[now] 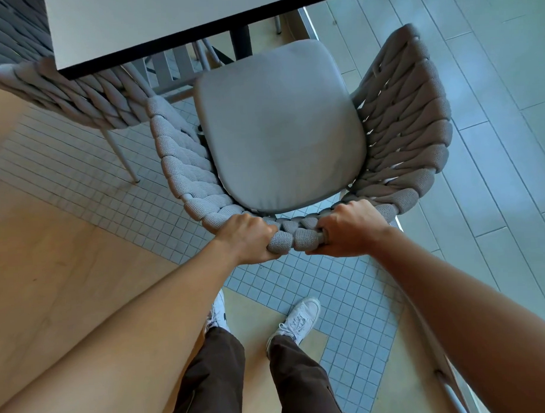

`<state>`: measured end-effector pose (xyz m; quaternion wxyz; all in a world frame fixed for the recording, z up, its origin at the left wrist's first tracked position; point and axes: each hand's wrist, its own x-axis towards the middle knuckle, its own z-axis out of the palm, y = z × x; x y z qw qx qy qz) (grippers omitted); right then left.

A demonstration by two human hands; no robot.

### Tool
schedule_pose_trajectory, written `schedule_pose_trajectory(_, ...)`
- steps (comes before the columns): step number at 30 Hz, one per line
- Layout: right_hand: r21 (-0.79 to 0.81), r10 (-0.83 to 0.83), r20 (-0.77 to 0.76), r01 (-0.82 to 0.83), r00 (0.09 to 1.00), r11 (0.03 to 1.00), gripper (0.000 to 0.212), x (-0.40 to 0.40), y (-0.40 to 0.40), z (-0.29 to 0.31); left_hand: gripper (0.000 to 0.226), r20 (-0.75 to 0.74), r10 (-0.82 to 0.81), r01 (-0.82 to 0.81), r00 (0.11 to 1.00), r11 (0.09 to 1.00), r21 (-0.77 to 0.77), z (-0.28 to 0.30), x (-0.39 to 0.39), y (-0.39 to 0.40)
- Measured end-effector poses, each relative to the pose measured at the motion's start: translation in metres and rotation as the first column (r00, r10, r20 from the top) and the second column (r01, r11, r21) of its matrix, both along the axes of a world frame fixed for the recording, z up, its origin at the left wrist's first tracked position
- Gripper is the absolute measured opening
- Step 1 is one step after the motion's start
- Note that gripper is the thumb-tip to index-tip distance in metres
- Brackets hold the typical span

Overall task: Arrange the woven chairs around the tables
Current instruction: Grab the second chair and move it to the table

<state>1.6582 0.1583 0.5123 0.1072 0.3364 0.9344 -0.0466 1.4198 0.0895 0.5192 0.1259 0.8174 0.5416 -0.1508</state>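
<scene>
Looking down past my trousers and white shoes (298, 319) on the tiled floor (330, 297), I have both hands on the top rail of the woven chair (401, 124). Left hand (247, 238) and right hand (352, 226) sit close together at the middle of the curved backrest, fingers (274, 248) curled tight round the thick knitted cords, thumbs underneath. Grip: the rail feels like the right place to hold, since a stiff tube shows between the cords, while the padded weave itself should yield and give a non-slip purchase. Judged weight: moderate, manageable with two hands; the slim legs may scrape or catch on tile joints if dragged. Beyond my fingers lies the grey seat cushion (277, 125), loose-looking and soft. Further on, the seat front is just at the edge of the white counter (166, 21), slightly skewed to it. A second woven chair (75, 92) stands at far left, tucked partly under the same counter.
</scene>
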Motion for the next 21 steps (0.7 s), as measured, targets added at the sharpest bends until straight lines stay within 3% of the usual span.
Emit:
schedule_pose_trajectory(8, 0.007, -0.014, 0.011, 0.014, 1.000, 1.000, 0.079, 0.006, 0.003, -0.002, 0.060, -0.034, 0.045, -0.043, 0.998, 0.998, 0.047, 0.002, 0.011, 0.000)
schedule_pose_trajectory(14, -0.051, -0.069, -0.049, 0.066, 0.996, 0.996, 0.078, 0.006, -0.003, 0.000, 0.080, 0.006, 0.084, -0.084, 0.996, 0.990, 0.116, 0.002, 0.025, -0.009)
schedule_pose_trajectory(16, -0.070, -0.075, -0.021, 0.074, 0.997, 0.995, 0.076, 0.005, -0.003, 0.001, 0.075, 0.018, 0.086, -0.087, 0.996, 0.991, 0.106, 0.002, 0.037, -0.008)
schedule_pose_trajectory(21, -0.087, -0.048, 0.113, 0.058, 0.992, 0.995, 0.047, 0.000, 0.001, 0.004, 0.053, 0.018, 0.133, -0.133, 0.991, 0.990, 0.041, 0.004, 0.048, -0.001)
